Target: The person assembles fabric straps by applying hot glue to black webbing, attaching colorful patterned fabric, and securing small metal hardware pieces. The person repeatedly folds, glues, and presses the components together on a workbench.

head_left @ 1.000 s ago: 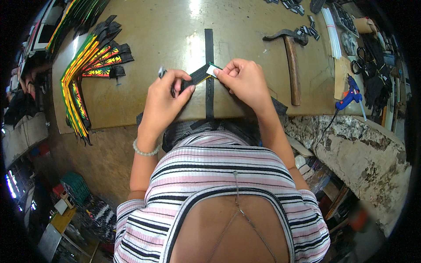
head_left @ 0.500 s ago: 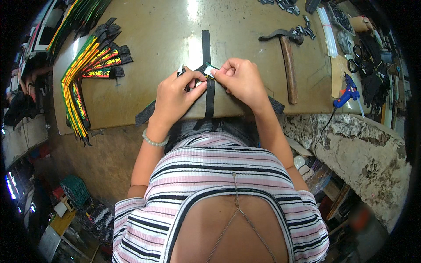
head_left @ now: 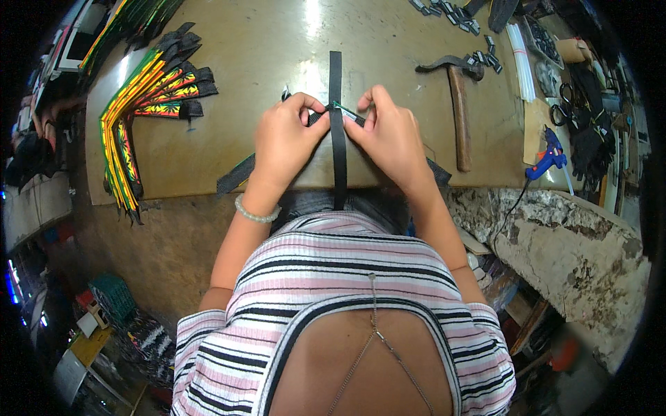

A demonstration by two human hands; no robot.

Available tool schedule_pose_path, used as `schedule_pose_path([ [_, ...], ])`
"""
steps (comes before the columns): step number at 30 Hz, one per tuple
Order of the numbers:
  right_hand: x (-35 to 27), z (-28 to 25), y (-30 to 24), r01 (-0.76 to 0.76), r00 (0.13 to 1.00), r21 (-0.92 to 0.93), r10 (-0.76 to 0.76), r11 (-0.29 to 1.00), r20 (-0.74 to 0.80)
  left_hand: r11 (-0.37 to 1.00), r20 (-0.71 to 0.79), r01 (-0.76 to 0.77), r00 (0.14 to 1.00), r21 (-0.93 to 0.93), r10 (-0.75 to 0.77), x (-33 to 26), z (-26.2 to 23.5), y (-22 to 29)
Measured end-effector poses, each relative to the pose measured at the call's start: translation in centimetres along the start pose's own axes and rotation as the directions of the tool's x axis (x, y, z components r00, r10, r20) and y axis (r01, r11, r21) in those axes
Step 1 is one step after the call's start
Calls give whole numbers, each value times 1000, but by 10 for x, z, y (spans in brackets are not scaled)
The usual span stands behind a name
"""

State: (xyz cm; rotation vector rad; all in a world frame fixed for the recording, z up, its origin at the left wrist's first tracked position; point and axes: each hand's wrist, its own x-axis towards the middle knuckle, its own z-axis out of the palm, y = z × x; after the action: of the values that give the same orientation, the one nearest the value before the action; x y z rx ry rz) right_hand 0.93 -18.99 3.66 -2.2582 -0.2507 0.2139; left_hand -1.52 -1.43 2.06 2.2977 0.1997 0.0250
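A long black strap (head_left: pixel 337 97) lies lengthwise on the tan worktable (head_left: pixel 263 55), running from the table's middle over its near edge. A second black strap (head_left: pixel 236 175) crosses under it, its ends showing left and right of my hands. My left hand (head_left: pixel 283 142) pinches this crossing strap just left of the long strap. My right hand (head_left: pixel 390 139) pinches it on the other side, with a small green and white piece (head_left: pixel 345 111) at the fingertips. Something small and metallic peeks out behind my left hand.
A stack of yellow, green and red patterned straps (head_left: pixel 135 111) lies at the left. A hammer (head_left: pixel 458 104) lies to the right of my hands. A blue glue gun (head_left: pixel 548 161), scissors (head_left: pixel 563 111) and several small black clips (head_left: pixel 444 14) are at the far right.
Both hands have come together at the long strap's middle. The crossing strap, held raised a second ago, is now pressed low across the long strap.
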Motion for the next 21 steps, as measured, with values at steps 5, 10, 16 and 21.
schedule_pose_path([
  [5,9,-8,-6,388,919,72,-392,919,43,992,-118,-41,991,119,55,-13,9,2],
  [10,66,-1,9,411,901,68,-416,909,125,976,-167,-124,974,177,154,-19,16,0],
  [16,91,1,18,150,914,185,-208,971,350,962,-218,-214,944,170,248,-20,19,-7],
  [21,130,-5,7,350,937,-278,-331,895,114,877,-182,-363,884,316,431,-18,22,-10],
])
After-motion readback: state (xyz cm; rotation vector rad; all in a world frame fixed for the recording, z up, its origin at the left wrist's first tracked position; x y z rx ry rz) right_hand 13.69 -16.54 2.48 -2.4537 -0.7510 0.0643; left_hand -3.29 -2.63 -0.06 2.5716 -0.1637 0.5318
